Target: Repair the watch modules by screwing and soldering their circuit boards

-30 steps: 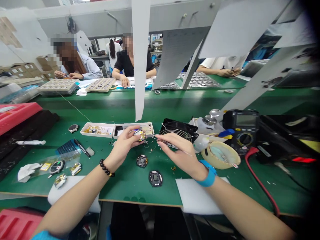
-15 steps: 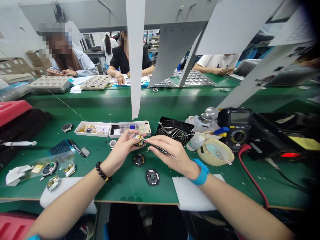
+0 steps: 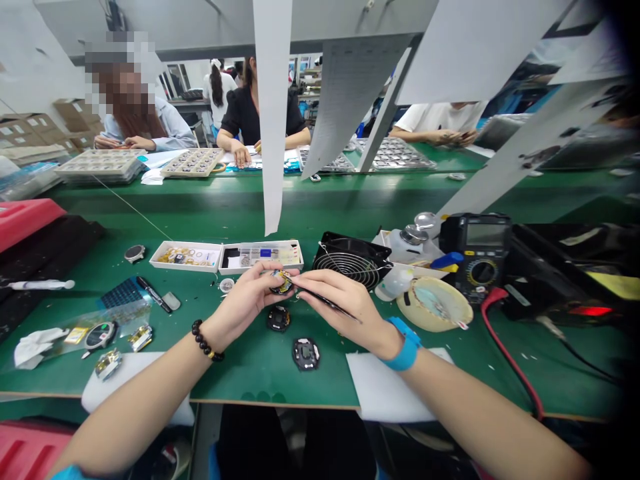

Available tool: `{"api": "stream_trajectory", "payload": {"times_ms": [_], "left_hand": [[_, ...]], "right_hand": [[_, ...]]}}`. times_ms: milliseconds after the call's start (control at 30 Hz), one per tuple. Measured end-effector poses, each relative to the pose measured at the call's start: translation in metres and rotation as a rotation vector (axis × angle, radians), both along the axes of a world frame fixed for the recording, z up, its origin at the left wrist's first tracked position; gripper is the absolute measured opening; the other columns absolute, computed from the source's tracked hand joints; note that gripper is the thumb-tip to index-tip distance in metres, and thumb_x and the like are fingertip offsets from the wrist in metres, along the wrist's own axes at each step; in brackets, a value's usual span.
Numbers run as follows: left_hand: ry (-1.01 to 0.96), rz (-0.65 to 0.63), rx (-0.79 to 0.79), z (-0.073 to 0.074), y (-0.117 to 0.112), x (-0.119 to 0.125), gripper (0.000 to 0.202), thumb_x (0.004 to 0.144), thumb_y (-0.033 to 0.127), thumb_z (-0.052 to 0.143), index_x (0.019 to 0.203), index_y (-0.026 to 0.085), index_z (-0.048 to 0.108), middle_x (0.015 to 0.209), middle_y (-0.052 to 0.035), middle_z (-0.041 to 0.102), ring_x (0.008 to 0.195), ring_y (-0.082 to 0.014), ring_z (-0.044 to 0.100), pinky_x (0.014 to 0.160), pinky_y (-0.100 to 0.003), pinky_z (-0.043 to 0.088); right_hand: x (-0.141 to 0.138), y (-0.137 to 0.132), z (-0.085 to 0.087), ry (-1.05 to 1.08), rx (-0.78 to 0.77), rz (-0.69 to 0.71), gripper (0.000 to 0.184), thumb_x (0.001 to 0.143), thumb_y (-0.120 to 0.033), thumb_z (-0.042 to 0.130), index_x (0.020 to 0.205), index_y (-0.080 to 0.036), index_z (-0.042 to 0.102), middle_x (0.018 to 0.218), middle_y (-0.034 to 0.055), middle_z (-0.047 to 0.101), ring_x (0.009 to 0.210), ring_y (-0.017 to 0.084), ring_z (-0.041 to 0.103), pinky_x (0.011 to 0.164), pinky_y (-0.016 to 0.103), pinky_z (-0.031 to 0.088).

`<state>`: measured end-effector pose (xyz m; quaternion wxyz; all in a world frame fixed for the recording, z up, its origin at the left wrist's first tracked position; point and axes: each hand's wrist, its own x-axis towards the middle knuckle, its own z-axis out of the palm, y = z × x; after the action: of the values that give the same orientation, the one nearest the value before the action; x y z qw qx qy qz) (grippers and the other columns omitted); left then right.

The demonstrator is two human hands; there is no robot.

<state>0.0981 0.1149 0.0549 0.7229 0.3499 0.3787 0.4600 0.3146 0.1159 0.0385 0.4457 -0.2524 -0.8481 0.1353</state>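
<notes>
My left hand [image 3: 249,299] pinches a small round watch part [image 3: 281,282] with gold and silver inside, held just above the green table [image 3: 260,213]. My right hand [image 3: 341,301] grips dark tweezers [image 3: 325,302] like a pen, the tip touching the part. Two black round watch modules [image 3: 279,318] [image 3: 306,353] lie on the table below my hands. A bead bracelet is on my left wrist, a blue band on my right.
Two white parts trays [image 3: 186,257] [image 3: 261,255], a black fan [image 3: 353,263], a multimeter [image 3: 480,252] with red lead, a tape roll [image 3: 434,304], and white foam pads [image 3: 385,390]. Watch pieces [image 3: 100,335] lie left. Other people work at the far bench.
My right hand has moved left toward the part, bringing the tweezers' tip onto it. Both hands sit slightly lower and closer together. The view shifted a little.
</notes>
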Motion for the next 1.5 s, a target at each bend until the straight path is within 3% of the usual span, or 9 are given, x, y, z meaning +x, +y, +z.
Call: {"api": "stream_trajectory", "payload": {"times_ms": [367, 533, 800, 1167, 1300, 1500], "left_hand": [[-0.013, -0.011, -0.015, -0.008, 0.002, 0.005, 0.032, 0.075, 0.020, 0.084, 0.096, 0.020, 0.061, 0.096, -0.0047, 0.071, 0.090, -0.0184, 0.071, 0.090, -0.033, 0.061], [-0.030, -0.009, -0.061, -0.010, 0.000, 0.006, 0.034, 0.072, 0.020, 0.083, 0.098, 0.019, 0.060, 0.104, -0.0072, 0.072, 0.088, -0.0183, 0.072, 0.083, -0.031, 0.063], [-0.099, -0.041, -0.102, -0.005, -0.003, 0.008, 0.040, 0.068, 0.022, 0.087, 0.098, 0.018, 0.062, 0.094, -0.0058, 0.072, 0.082, -0.0170, 0.073, 0.077, -0.026, 0.065], [0.035, -0.025, 0.011, -0.005, -0.005, 0.009, 0.046, 0.073, 0.034, 0.089, 0.104, 0.020, 0.057, 0.098, -0.0031, 0.071, 0.086, -0.0178, 0.073, 0.073, -0.026, 0.064], [0.044, -0.024, 0.011, -0.006, -0.006, 0.011, 0.045, 0.075, 0.034, 0.086, 0.104, 0.020, 0.055, 0.110, -0.0059, 0.072, 0.086, -0.0170, 0.073, 0.073, -0.026, 0.063], [0.084, -0.004, 0.014, -0.003, -0.007, 0.013, 0.047, 0.074, 0.039, 0.086, 0.105, 0.020, 0.055, 0.113, -0.0057, 0.072, 0.086, -0.0166, 0.072, 0.074, -0.027, 0.063]], "right_hand": [[0.003, 0.006, -0.005, -0.059, 0.052, 0.013, 0.040, 0.105, -0.017, 0.058, 0.142, -0.030, 0.064, 0.129, 0.0080, 0.072, 0.115, 0.022, 0.073, 0.094, 0.035, 0.066], [0.004, 0.006, -0.003, -0.083, 0.045, 0.025, 0.046, 0.104, -0.013, 0.058, 0.146, -0.032, 0.061, 0.130, 0.0077, 0.072, 0.114, 0.022, 0.073, 0.093, 0.034, 0.066], [0.002, 0.002, -0.003, -0.029, 0.076, -0.015, 0.041, 0.101, -0.013, 0.063, 0.138, -0.030, 0.067, 0.127, 0.0067, 0.074, 0.111, 0.022, 0.075, 0.093, 0.034, 0.067], [-0.002, -0.003, -0.002, 0.091, -0.066, -0.048, 0.033, 0.103, -0.014, 0.061, 0.131, -0.029, 0.072, 0.123, 0.0041, 0.074, 0.108, 0.017, 0.074, 0.091, 0.027, 0.064], [0.001, 0.000, -0.005, 0.060, 0.004, -0.029, 0.035, 0.102, -0.013, 0.062, 0.133, -0.027, 0.070, 0.123, 0.0045, 0.074, 0.108, 0.017, 0.073, 0.091, 0.027, 0.063], [0.003, 0.001, -0.005, -0.032, 0.077, -0.028, 0.041, 0.102, -0.012, 0.061, 0.140, -0.027, 0.064, 0.127, 0.0056, 0.072, 0.113, 0.019, 0.071, 0.092, 0.031, 0.062]]}}
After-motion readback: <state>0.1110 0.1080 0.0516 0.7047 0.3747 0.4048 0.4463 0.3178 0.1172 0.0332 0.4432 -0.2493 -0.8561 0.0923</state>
